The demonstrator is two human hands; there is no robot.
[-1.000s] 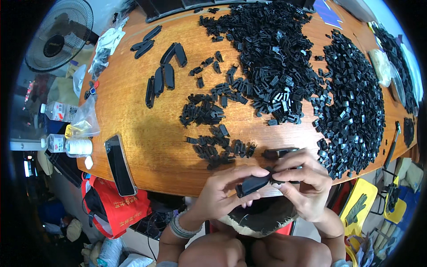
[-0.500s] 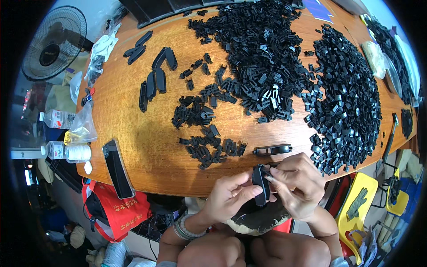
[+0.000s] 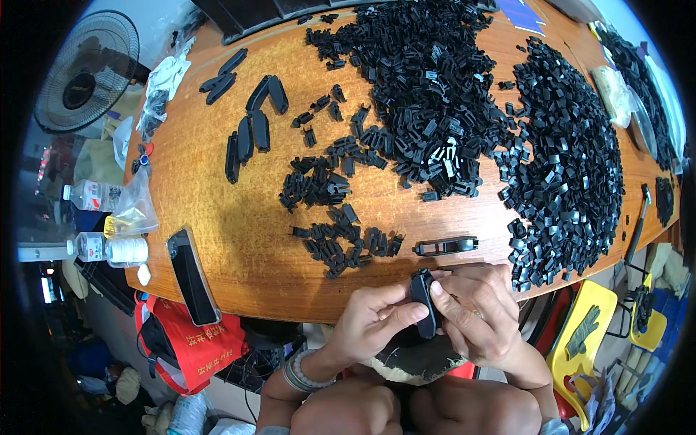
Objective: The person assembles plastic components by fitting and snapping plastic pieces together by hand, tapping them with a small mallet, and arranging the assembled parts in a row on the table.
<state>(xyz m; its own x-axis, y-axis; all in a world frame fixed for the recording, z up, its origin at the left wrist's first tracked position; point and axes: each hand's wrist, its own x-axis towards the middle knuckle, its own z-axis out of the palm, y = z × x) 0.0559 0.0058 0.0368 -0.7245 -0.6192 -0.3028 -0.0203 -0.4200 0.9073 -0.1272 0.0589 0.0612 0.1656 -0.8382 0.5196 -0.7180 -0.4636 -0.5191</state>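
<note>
An elongated black plastic housing [image 3: 423,301] stands nearly upright between my hands, just off the table's front edge. My left hand [image 3: 380,319] grips its left side, with the thumb lying across the lower half. On the other side, my right hand [image 3: 477,308] is closed around the part, its thumb pressed on the upper right edge. The tips of the right fingers are partly hidden behind the part. A similar black housing with an open slot [image 3: 446,246] lies on the table just beyond my right hand.
Small black clips form a large heap [image 3: 435,94], with a second heap of black pieces [image 3: 565,167] to its right. Loose clips [image 3: 319,181] lie nearer the middle. Several finished-looking housings [image 3: 246,138] lie at left. A phone [image 3: 193,275] rests by the front left edge.
My right hand has turned and closed in on the housing; its thumb now presses the upper edge, where the fingertips were pinched beside it. My left hand has kept its hold.
</note>
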